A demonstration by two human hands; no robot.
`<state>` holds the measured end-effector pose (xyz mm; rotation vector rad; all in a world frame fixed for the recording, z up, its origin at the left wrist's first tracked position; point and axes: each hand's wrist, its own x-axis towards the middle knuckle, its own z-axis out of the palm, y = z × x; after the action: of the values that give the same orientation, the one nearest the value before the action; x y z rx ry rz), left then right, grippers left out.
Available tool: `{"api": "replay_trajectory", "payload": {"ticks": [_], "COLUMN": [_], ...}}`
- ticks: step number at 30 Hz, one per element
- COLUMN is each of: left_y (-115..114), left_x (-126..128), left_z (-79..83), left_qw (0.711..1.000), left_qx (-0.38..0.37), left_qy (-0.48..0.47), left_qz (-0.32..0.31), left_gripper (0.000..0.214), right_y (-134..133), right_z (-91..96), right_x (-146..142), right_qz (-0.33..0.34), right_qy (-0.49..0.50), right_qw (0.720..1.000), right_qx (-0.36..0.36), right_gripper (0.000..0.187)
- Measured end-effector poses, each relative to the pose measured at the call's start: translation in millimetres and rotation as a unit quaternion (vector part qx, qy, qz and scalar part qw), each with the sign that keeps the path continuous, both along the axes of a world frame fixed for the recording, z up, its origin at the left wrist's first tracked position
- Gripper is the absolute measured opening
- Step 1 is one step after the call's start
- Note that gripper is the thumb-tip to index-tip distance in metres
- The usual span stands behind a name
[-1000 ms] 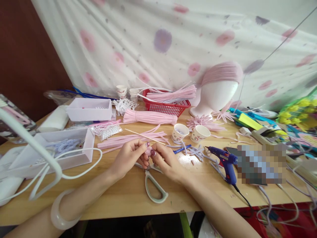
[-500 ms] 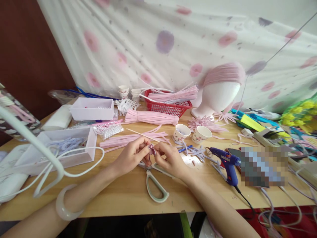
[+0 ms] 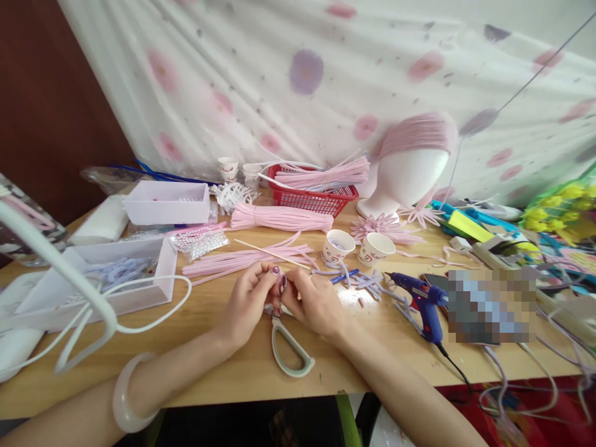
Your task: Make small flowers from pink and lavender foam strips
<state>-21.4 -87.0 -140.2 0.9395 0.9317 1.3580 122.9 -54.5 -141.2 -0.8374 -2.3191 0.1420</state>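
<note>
My left hand point(image 3: 246, 304) and my right hand point(image 3: 316, 301) meet above the front middle of the wooden table, fingertips pinched together. Whatever lies between the fingers is hidden or too small to name. Just beneath them lies a pair of scissors point(image 3: 292, 358) with pale grey-green handles, partly covered by the hands. Behind the hands, a thin wooden stick point(image 3: 265, 252) rests across loose pink pipe cleaners point(image 3: 223, 266). To the right of my right hand are short lilac pipe-cleaner pieces point(image 3: 367, 284) and a blue pen point(image 3: 345, 276).
Two paper cups point(image 3: 376, 249) stand behind the lilac pieces. A blue glue gun point(image 3: 421, 298) lies at right, its cord running off the front edge. White trays point(image 3: 162, 264) and a white cable point(image 3: 153, 326) occupy the left. A red basket point(image 3: 314, 200) and a foam head point(image 3: 410, 171) stand at the back.
The view has shifted slightly. Both hands stay together, with the fingers turning a little against each other and my right fingers curling further in.
</note>
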Motion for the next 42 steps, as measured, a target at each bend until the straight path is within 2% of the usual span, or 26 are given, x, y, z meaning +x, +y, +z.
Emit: {"api": "replay_trajectory", "payload": {"ticks": [3, 7, 9, 13, 14, 19, 24, 28, 32, 35, 39, 40, 42], "left_y": [-5.8, -7.3, -4.9, 0.7, 1.6, 3.1, 5.6, 6.5, 6.0, 6.3, 10.2, 11.8, 14.9], "left_x": [-0.8, -6.3, -8.9, -11.6, -11.9, -13.6, -16.0, -14.9, -14.1, -15.1, -18.9, -20.3, -23.1], "left_z": [0.1, 3.0, 4.3, 4.4, 4.1, 4.0, 6.7, 6.8, 6.0, 8.1, 11.4, 11.5, 10.7], "left_qw": [0.999, 0.995, 0.994, 0.998, 0.998, 0.998, 0.993, 0.994, 0.998, 0.999, 0.996, 0.994, 0.989], "left_qx": [0.025, 0.057, 0.061, 0.042, 0.035, 0.009, -0.023, -0.047, -0.032, -0.013, -0.034, -0.045, -0.064], "left_qy": [0.023, 0.083, 0.085, 0.057, 0.058, 0.044, -0.039, -0.035, 0.001, 0.028, -0.035, -0.060, -0.095], "left_qz": [0.025, 0.021, 0.008, 0.003, 0.004, -0.047, -0.107, -0.094, -0.054, -0.043, -0.076, -0.085, -0.094], "left_gripper": [0.020, 0.020, 0.021, 0.023, 0.025, 0.029, 0.033, 0.034, 0.032, 0.028, 0.025, 0.025, 0.024], "right_y": [-5.8, -8.7, -6.3, 0.8, 1.8, 1.4, 1.0, -0.9, -3.2, -2.8, -0.8, -0.3, 0.8], "right_z": [0.2, 1.7, 2.1, 2.2, 2.4, 4.6, 4.9, 4.6, -0.9, -7.9, -10.7, -9.3, -4.7], "right_x": [-4.3, -5.3, -3.3, -0.4, -0.3, -1.1, 0.9, 0.5, -3.9, -7.8, -7.0, -5.2, -0.3], "right_qz": [-0.019, 0.003, 0.024, 0.067, 0.071, 0.061, 0.056, 0.045, 0.012, -0.002, 0.040, 0.045, 0.042], "right_qy": [0.047, 0.124, 0.163, 0.244, 0.244, 0.187, 0.202, 0.204, 0.210, 0.228, 0.303, 0.317, 0.314], "right_qw": [0.998, 0.976, 0.960, 0.907, 0.905, 0.949, 0.954, 0.959, 0.963, 0.956, 0.904, 0.898, 0.916], "right_qx": [-0.046, -0.179, -0.227, -0.335, -0.342, -0.245, -0.213, -0.190, -0.169, -0.186, -0.299, -0.301, -0.247], "right_gripper": [0.011, 0.010, 0.017, 0.040, 0.043, 0.038, 0.034, 0.033, 0.033, 0.034, 0.041, 0.041, 0.036]}}
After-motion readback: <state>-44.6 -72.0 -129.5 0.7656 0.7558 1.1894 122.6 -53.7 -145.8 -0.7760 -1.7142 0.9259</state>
